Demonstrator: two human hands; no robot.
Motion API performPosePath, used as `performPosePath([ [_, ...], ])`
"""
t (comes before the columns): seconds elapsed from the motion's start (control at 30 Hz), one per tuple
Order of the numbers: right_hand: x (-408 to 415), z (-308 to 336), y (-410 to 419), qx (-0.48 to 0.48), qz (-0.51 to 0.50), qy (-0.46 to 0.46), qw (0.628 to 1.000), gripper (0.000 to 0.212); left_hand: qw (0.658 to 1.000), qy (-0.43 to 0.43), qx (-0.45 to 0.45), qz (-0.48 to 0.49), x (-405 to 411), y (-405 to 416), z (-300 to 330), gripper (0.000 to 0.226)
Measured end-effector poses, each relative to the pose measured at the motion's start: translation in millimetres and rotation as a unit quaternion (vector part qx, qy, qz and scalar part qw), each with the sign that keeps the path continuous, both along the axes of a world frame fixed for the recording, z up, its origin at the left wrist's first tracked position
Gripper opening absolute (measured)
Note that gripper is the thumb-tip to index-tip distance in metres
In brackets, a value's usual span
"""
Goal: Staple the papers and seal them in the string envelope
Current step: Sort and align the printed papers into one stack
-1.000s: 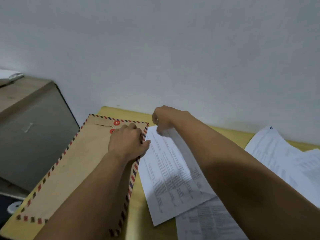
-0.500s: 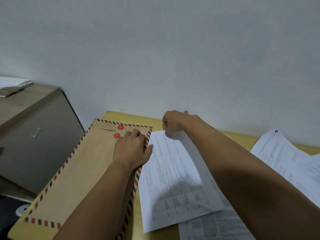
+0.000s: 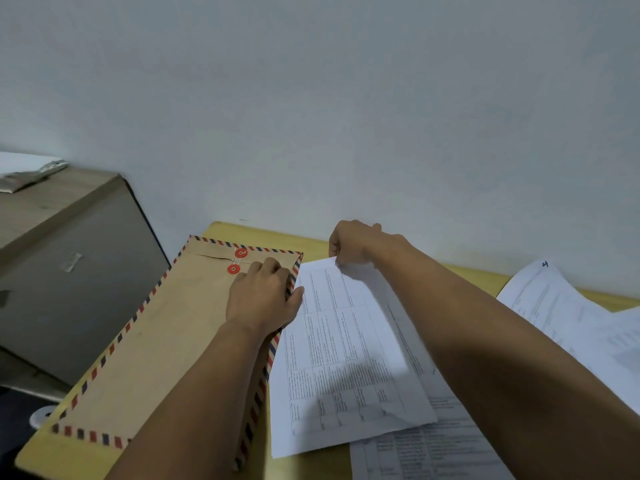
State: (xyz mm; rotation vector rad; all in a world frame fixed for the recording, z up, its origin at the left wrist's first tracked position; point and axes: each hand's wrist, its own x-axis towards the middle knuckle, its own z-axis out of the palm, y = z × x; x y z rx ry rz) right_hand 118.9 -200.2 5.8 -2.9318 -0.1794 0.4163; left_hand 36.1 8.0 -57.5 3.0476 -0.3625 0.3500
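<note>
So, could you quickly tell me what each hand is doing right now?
Left hand: open, resting flat on the envelope.
Right hand: closed, pinching the top edge of the printed sheet.

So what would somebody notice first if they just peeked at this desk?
Probably the big brown envelope with the red and blue striped edge, lying on the left of the yellow desk, with two red buttons near its top. The left hand presses on it, while the right hand pinches the top of a printed paper beside it.
</note>
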Motion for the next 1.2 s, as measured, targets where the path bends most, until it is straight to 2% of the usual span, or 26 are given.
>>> performPosePath([
  [0.13, -14, 31, -23, 0.014, -0.032, 0.002, 0.999, 0.013, 0.998, 0.037, 0.042, -0.022, -3, -4, 6, 0.057],
  [0.27, -47, 83, -62, 0.085, -0.051, -0.024, 0.995, 0.008, 0.997, 0.062, 0.043, -0.032, -12, -8, 17, 0.064],
  [0.3, -59, 97, -72, 0.114, -0.060, -0.036, 0.991, 0.010, 0.998, 0.059, 0.013, -0.029, -16, -14, 24, 0.066],
  [0.37, -86, 123, -93, 0.181, -0.086, -0.059, 0.978, 0.009, 0.991, 0.064, -0.116, -0.026, -22, -29, 40, 0.069],
  [0.43, -119, 141, -113, 0.250, -0.125, -0.081, 0.957, 0.005, 0.952, 0.110, -0.283, -0.043, -33, -49, 62, 0.064],
  [0.5, -152, 151, -135, 0.318, -0.174, -0.107, 0.926, 0.014, 0.899, 0.137, -0.408, -0.079, -45, -73, 85, 0.050],
  [0.53, -169, 154, -146, 0.348, -0.200, -0.119, 0.908, 0.019, 0.881, 0.131, -0.446, -0.092, -51, -84, 97, 0.044],
  [0.6, -204, 157, -168, 0.389, -0.242, -0.137, 0.878, 0.019, 0.866, 0.098, -0.480, -0.103, -62, -108, 119, 0.041],
  [0.73, -265, 158, -205, 0.419, -0.298, -0.148, 0.845, 0.009, 0.865, 0.059, -0.473, -0.156, -91, -153, 160, 0.046],
  [0.93, -323, 145, -242, 0.449, -0.314, -0.188, 0.815, 0.023, 0.868, 0.059, -0.431, -0.239, -125, -194, 193, 0.033],
  [1.1, -346, 111, -253, 0.465, -0.363, -0.195, 0.784, 0.020, 0.889, 0.059, -0.386, -0.238, -129, -193, 194, 0.033],
  [1.2, -355, 80, -251, 0.433, -0.392, -0.172, 0.793, 0.020, 0.901, 0.067, -0.364, -0.226, -125, -176, 189, 0.034],
])
